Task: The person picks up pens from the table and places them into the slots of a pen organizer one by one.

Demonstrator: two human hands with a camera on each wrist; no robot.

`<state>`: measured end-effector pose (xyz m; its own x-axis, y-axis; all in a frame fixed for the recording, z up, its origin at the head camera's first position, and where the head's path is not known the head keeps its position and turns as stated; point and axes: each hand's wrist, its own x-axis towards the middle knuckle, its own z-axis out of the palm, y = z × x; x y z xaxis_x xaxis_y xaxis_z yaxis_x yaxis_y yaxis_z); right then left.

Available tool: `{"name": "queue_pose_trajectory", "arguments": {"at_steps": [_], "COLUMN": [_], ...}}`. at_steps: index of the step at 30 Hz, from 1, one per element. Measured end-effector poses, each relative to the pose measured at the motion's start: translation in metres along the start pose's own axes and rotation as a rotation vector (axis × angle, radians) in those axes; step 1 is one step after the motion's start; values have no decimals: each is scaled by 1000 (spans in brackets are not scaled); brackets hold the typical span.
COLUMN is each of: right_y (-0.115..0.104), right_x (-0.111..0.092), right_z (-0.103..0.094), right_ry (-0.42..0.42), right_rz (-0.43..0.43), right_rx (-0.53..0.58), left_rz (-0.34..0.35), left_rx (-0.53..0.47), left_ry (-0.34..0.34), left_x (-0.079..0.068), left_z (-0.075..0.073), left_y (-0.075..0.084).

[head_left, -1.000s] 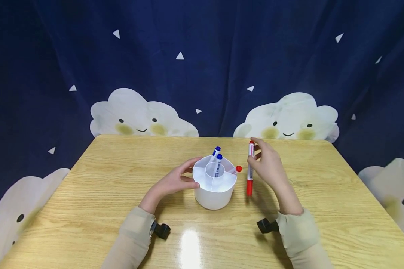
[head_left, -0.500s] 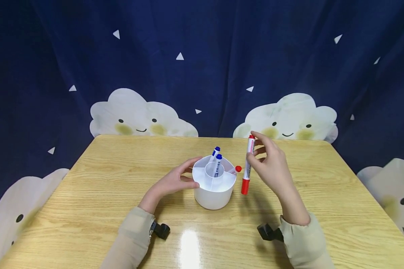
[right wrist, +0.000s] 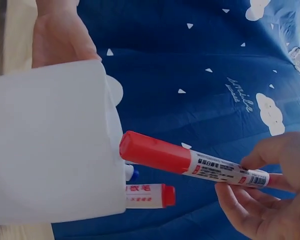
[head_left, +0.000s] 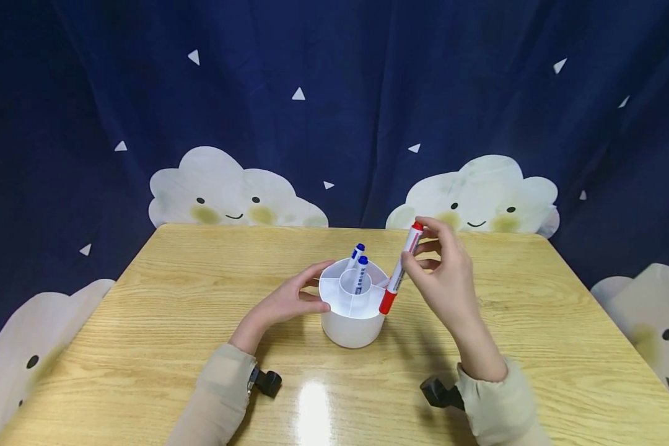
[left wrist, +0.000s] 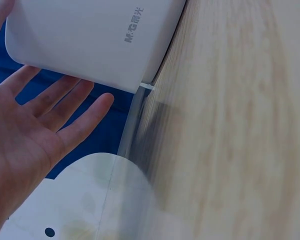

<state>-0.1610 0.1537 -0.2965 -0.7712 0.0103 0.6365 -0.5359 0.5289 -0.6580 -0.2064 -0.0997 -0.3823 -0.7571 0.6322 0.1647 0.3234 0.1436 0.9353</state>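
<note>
A white round pen holder with compartments stands on the table. My left hand holds its left side, thumb at the front rim, fingers reaching round the back. My right hand pinches a red-capped marker near its upper end. That marker slants, its large red cap low and overlapping the holder's right rim. One blue-capped marker stands in the centre ring, another blue-capped marker just behind. A second red marker sticks out of the holder in the right wrist view; the held marker mostly hides it in the head view.
The wooden table ends at a dark blue curtain printed with clouds. A black wrist camera sits on the left wrist, and another wrist camera is on the right, both close over the table.
My right hand has raised the red-capped marker and tilted it, its cap swinging left to the holder's right rim. My left hand and the pen holder stay in place.
</note>
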Motion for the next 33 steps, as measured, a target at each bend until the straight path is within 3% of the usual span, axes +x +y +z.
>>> {"name": "queue_pose_trajectory", "arguments": {"at_steps": [6,11,19,25,33], "right_y": [2,2,-3,-4,3], "right_x": [-5,-9,-16,-24,-32], "right_z": [8,11,17,21,29], "right_ry": [-33,-16,-27,-79,-157], "right_rz": [-7,-37,-137,-129,-130], "right_rx": [20,25,12,-19,-6], "left_rz": [-4,-4,9,1,-11], "left_rx": [29,47,17,-13,-6], "left_ry": [18,29,11,-1,0], "left_x": [4,4,2,-1,-2], "left_z": [0,0,0,1,1], "left_y": [-19,-24,-12,3,5]}}
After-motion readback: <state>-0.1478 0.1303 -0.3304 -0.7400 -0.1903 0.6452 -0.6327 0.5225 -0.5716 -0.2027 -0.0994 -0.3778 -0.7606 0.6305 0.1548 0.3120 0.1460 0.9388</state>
